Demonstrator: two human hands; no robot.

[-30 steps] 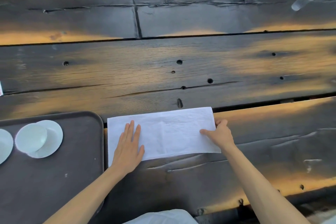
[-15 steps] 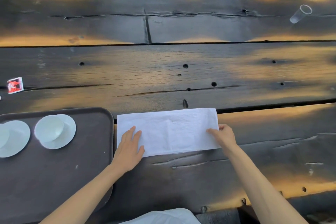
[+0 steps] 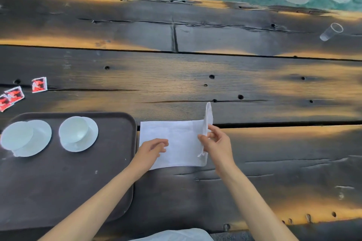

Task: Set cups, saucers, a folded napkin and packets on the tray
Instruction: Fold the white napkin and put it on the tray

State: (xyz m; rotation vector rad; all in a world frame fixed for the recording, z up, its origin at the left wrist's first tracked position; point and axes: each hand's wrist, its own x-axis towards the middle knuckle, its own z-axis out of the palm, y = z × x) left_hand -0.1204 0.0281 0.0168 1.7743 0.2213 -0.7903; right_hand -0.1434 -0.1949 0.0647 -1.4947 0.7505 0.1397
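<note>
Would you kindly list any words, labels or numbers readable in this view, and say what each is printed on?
None can be read.
Red and white packets on the dark wooden table: white markings, too blurred to read.
White napkin, white cups, dark brown tray: no print visible.

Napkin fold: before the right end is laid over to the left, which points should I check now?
1. Right hand pinches the napkin's lifted right end: ok.
2. Left hand presses the left part flat: ok.
3. Napkin lies on the table, not overlapping the tray: ok.
4. Edges will meet squarely: cannot tell.
5. Bare tray space below the saucers: ok.
6. Packets on tray: not ok, on the table.
</note>
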